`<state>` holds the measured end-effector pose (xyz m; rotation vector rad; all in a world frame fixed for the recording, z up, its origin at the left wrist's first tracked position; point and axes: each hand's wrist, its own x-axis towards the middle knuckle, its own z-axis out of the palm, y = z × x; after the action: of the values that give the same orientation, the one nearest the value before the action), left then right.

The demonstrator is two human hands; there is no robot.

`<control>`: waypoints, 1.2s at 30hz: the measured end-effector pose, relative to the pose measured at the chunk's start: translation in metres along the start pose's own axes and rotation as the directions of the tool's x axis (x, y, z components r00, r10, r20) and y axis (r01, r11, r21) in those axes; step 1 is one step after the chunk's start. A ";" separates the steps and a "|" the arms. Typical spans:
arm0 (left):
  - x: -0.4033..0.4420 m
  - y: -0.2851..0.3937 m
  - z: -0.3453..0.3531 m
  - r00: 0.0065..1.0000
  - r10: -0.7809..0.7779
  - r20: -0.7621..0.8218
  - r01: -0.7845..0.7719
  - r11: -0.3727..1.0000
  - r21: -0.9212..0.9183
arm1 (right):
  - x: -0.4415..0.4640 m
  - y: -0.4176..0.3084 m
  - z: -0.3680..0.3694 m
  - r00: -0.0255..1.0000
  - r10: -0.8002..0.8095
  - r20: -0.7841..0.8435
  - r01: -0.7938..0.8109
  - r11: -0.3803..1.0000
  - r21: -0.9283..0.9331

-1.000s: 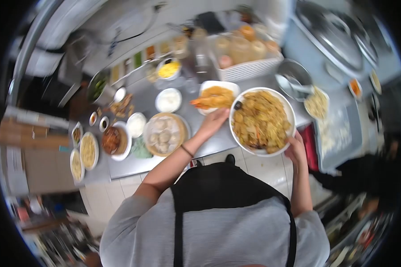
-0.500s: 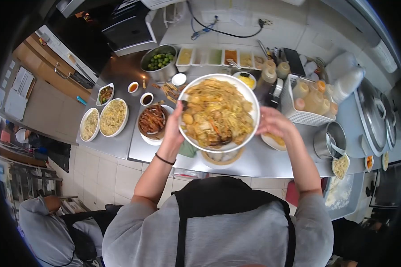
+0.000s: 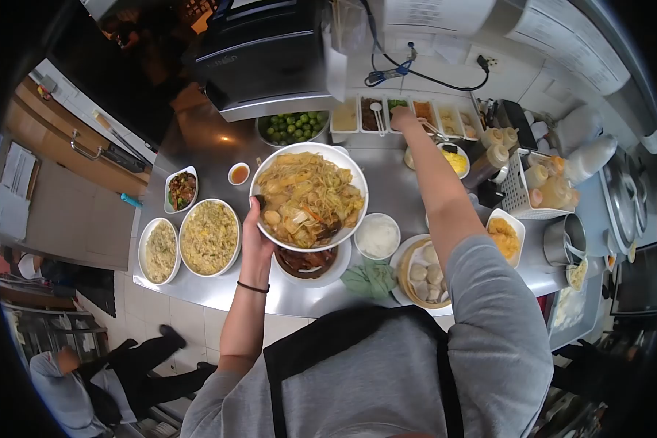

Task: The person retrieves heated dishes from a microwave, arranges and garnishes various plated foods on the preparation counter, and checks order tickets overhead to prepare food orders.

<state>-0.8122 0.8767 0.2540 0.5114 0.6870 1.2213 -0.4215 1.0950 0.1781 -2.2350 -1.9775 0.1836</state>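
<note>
Far left of the noodle bowl (image 3: 350,162), two dishes of fried rice (image 3: 210,237) sat on the steel tabletop (image 3: 203,142); a dish of chopped meat & greens (image 3: 181,190) & a sauce cup (image 3: 239,174) were behind them, nearer the bowl. Left hand (image 3: 256,237) gripped the bowl's left rim, thumb on top, fingers prob. under. Bowl itself: held up over the tabletop, approx. level, overhanging dark-red braised pieces (image 3: 308,263); green limes (image 3: 292,126) behind it.

Handling (my guess): fairly heavy w/ that full load of noodles (image 3: 310,196); stiff bowl, prob. ceramic or hard plastic, soft food, rim maybe slick w/ oil. One-sided grip = tipping risk; best hold: opp. rims, or palm under base.

Just right of bowl: white bowl (image 3: 377,236), green cloth (image 3: 369,279) nearer the body. Back right, right hand (image 3: 402,117) was at the insert w/ chopped greens (image 3: 396,104); fingertips hidden, can't tell if it pinched any. Further right of bowl: dumplings (image 3: 425,274) in a steamer, then fried prawns (image 3: 504,235).
</note>
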 end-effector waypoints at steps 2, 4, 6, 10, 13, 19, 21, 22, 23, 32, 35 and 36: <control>0.014 0.000 -0.004 1.000 -0.014 0.007 0.014 1.000 0.005 | 0.009 0.004 0.017 0.999 -0.029 -0.021 0.028 0.999 -0.030; 0.026 -0.003 -0.002 0.999 -0.041 -0.001 0.041 0.999 -0.010 | 0.008 0.004 0.017 0.998 0.010 -0.068 -0.014 0.998 -0.059; 0.041 -0.009 0.000 0.998 -0.069 0.014 0.069 0.997 -0.039 | 0.004 0.008 0.017 0.981 0.045 -0.189 -0.063 0.994 -0.092; 0.065 -0.023 0.010 0.990 -0.099 0.101 0.105 0.993 -0.055 | -0.001 0.023 0.000 0.957 0.100 -0.273 -0.104 0.995 0.000; 0.074 -0.033 0.022 0.989 -0.120 0.090 0.125 0.991 -0.048 | -0.032 0.019 -0.048 0.966 0.040 -0.254 0.061 0.924 0.378; 0.086 -0.050 0.036 0.973 -0.168 0.158 0.174 0.984 -0.029 | -0.082 -0.039 -0.119 0.999 -0.015 -0.030 0.032 0.613 0.790; 0.088 -0.056 0.037 0.972 -0.164 0.170 0.171 0.985 -0.028 | -0.087 -0.051 -0.124 0.997 -0.062 -0.036 0.066 0.603 0.795; 0.087 -0.058 0.037 0.971 -0.172 0.167 0.180 0.983 -0.035 | -0.087 -0.052 -0.126 0.995 -0.078 -0.061 0.097 0.650 0.754; 0.085 -0.059 0.037 0.970 -0.172 0.173 0.180 0.983 -0.033 | -0.086 -0.053 -0.127 0.992 -0.096 -0.082 0.126 0.693 0.710; 0.063 -0.037 0.027 0.985 -0.154 0.075 0.157 0.987 -0.036 | -0.016 -0.003 -0.045 0.992 0.014 -0.123 -0.023 0.998 -0.066; 0.062 -0.031 0.020 0.989 -0.139 0.049 0.141 0.989 -0.036 | -0.030 -0.020 -0.061 0.988 0.141 -0.061 -0.142 0.990 -0.022; 0.061 -0.028 0.019 0.990 -0.135 0.038 0.137 0.990 -0.033 | -0.026 -0.021 -0.057 0.987 0.128 -0.097 -0.132 0.990 -0.043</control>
<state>-0.7685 0.9279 0.2360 0.4490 0.6582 1.0920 -0.4339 1.0699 0.2381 -2.3585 -1.8097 0.0432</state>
